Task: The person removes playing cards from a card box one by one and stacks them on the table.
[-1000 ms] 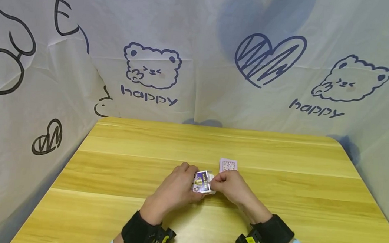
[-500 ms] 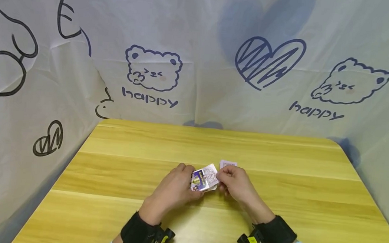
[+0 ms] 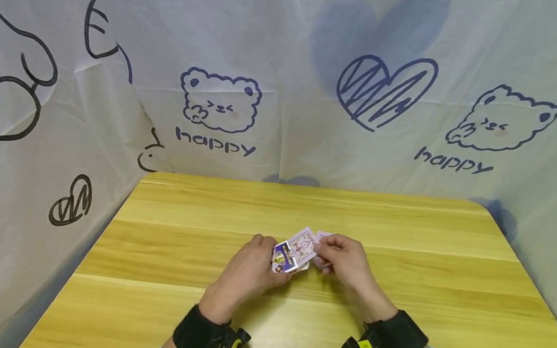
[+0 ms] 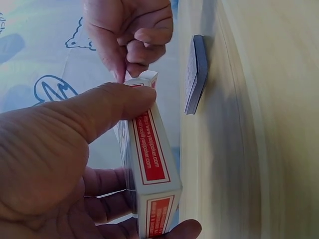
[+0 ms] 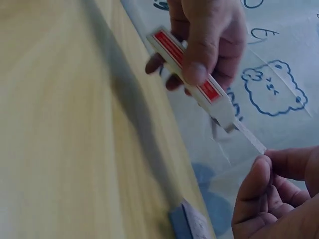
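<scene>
My left hand (image 3: 265, 261) grips a playing-card box (image 3: 283, 259) with a blue front and red-and-white sides (image 4: 149, 159), held just above the wooden table (image 3: 400, 224). The thumb lies along its top edge. One patterned card (image 3: 303, 244) sticks partly out of the box's open end, and my right hand (image 3: 325, 250) pinches its far edge between thumb and forefinger. In the right wrist view the card (image 5: 249, 137) shows edge-on between box (image 5: 189, 74) and fingers. A small stack of cards (image 4: 195, 74) lies face down on the table just beyond my right hand, partly hidden in the head view.
White cloth printed with bears, hearts and "happy" (image 3: 215, 141) walls the table at the back and on both sides. Black wrist straps carry the cameras on both forearms.
My right hand has moved from the box's open end up and to the right, drawing one card partly out. The left hand keeps the box nearly in place.
</scene>
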